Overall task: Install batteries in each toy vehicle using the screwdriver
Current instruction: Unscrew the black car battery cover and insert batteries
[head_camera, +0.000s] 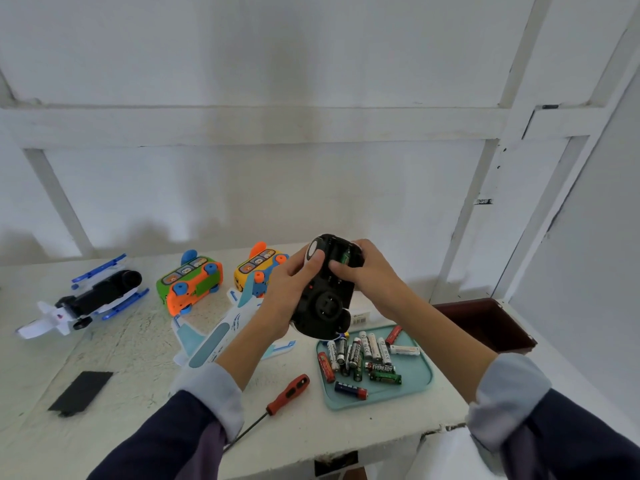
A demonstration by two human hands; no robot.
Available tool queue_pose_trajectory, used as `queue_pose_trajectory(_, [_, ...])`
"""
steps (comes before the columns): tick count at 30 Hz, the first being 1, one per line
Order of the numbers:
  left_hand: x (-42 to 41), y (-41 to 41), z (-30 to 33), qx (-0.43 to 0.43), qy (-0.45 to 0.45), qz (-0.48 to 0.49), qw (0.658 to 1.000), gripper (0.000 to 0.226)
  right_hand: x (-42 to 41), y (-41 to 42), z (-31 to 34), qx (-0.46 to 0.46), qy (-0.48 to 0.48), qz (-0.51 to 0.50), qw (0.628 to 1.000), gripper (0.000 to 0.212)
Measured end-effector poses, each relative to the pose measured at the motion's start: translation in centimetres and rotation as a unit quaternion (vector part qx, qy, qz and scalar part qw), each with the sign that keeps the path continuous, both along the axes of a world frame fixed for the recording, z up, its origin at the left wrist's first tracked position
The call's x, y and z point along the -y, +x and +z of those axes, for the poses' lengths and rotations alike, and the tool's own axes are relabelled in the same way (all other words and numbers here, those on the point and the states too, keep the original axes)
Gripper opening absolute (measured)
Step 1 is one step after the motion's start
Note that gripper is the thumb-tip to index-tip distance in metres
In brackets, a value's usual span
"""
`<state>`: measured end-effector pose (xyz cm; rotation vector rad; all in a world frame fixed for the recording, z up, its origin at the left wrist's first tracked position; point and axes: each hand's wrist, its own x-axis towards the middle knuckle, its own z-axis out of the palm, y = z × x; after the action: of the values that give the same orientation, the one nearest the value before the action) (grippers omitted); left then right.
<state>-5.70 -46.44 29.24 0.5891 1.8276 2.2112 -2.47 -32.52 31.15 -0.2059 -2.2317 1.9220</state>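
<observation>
At nine o'clock on the counter [104, 348] lies an upturned white and blue toy plane [88, 299]. At about eight o'clock a black battery cover [80, 393] lies flat. Toward the centre sit a green and orange toy bus [190, 282] and a yellow toy bus [258, 270], both tipped over, then a pale blue toy plane [214, 336].

Your left hand [289, 299] curls round the left side of the black toy vehicle [323, 292], held above the counter with its underside facing you. Its long axis runs roughly twelve to six. Your right hand [367, 275] grips the far end, fingertips pinching a green battery [344, 258] at the open compartment, at the toy's twelve o'clock end. I judge the battery still needs seating.

The red-handled screwdriver [287, 394] lies at six o'clock from the toy, about midway between your wrists. The teal tray [415, 382] of loose batteries [363, 358] lies at five o'clock, nearer your right hand.
</observation>
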Motion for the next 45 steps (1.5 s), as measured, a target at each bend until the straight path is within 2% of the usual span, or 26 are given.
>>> queue_pose_trajectory(3, [0.4, -0.3, -0.1, 0.004, 0.006, -0.002, 1.000, 0.022, -0.8, 0.5, 0.0, 0.019, 0.022, 0.093, 0.995, 0.037])
queue_pose_trajectory(6, [0.9, -0.8, 0.0, 0.001, 0.013, 0.012, 1.000, 0.033, -1.6, 1.4, -0.4, 0.003, 0.115, 0.033, 0.993, 0.034])
queue_pose_trajectory(9, [1.5, -1.5, -0.1, 0.000, 0.011, 0.028, 1.000, 0.020, -2.6, 2.8, -1.9, -0.054, 0.192, -0.050, 0.979, 0.015])
queue_pose_trajectory(12, [1.9, -1.9, -0.3, 0.006, 0.008, 0.034, 0.999, 0.018, -4.1, 4.3, -3.5, -0.034, 0.259, -0.007, 0.965, 0.006])
queue_pose_trajectory(14, [2.0, -1.9, -0.6, 0.010, 0.005, 0.034, 0.999, 0.019, -4.8, 5.2, -4.2, 0.023, 0.347, 0.072, 0.935, 0.009])
queue_pose_trajectory(16, [1.9, -1.9, -1.0, 0.018, -0.001, 0.034, 0.999, 0.022, -5.2, 5.9, -5.0, 0.069, 0.478, 0.126, 0.866, 0.012])
queue_pose_trajectory(18, [1.7, -1.7, -1.2, 0.021, -0.004, 0.029, 0.999, 0.031, -5.5, 6.5, -6.0, 0.087, 0.562, 0.152, 0.808, 0.008])
queue_pose_trajectory(20, [1.4, -1.4, -1.4, 0.029, -0.001, 0.023, 0.999, 0.035, -5.5, 7.0, -6.8, 0.090, 0.584, 0.171, 0.788, 0.013])
queue_pose_trajectory(25, [0.7, -0.8, -1.6, 0.038, 0.003, 0.012, 0.999, 0.019, -4.8, 7.4, -7.8, 0.101, 0.623, 0.177, 0.755, 0.029])
queue_pose_trajectory(28, [0.7, -0.7, -1.7, 0.042, 0.002, 0.006, 0.999, 0.025, -4.6, 7.2, -7.9, 0.113, 0.631, 0.176, 0.747, 0.032])
queue_pose_trajectory(31, [0.6, -0.8, -1.8, 0.048, 0.003, 0.004, 0.999, 0.035, -4.2, 7.1, -7.9, 0.108, 0.636, 0.191, 0.740, 0.027])
queue_pose_trajectory(33, [0.5, -0.9, -2.0, 0.051, 0.005, 0.005, 0.999, 0.037, -4.2, 7.2, -7.8, 0.085, 0.631, 0.197, 0.745, 0.017])
queue_pose_trajectory(34, [0.5, -1.0, -2.1, 0.052, 0.005, 0.008, 0.999, 0.038, -4.2, 7.2, -7.7, 0.071, 0.619, 0.189, 0.759, 0.013])
queue_pose_trajectory(36, [0.5, -1.1, -2.1, 0.053, 0.006, 0.011, 0.999, 0.038, -4.5, 7.0, -6.6, 0.053, 0.547, 0.149, 0.822, 0.014])
queue_pose_trajectory(38, [0.5, -1.1, -2.0, 0.056, 0.008, 0.010, 0.998, 0.034, -4.5, 6.6, -4.5, 0.039, 0.412, 0.101, 0.905, 0.015])
queue_pose_trajectory(40, [0.4, -1.0, -1.8, 0.058, 0.009, 0.008, 0.998, 0.027, -4.3, 6.0, -2.1, 0.000, 0.286, 0.079, 0.955, 0.017])
queue_pose_trajectory(43, [0.2, -0.7, -1.6, 0.063, 0.011, 0.006, 0.998, 0.021, -3.6, 4.6, 0.7, -0.078, 0.162, 0.063, 0.982, 0.019])
queue_pose_trajectory(45, [0.1, -0.4, -1.4, 0.056, 0.012, -0.003, 0.998, 0.028, -2.8, 3.6, 1.9, -0.116, 0.098, 0.057, 0.987, 0.018])
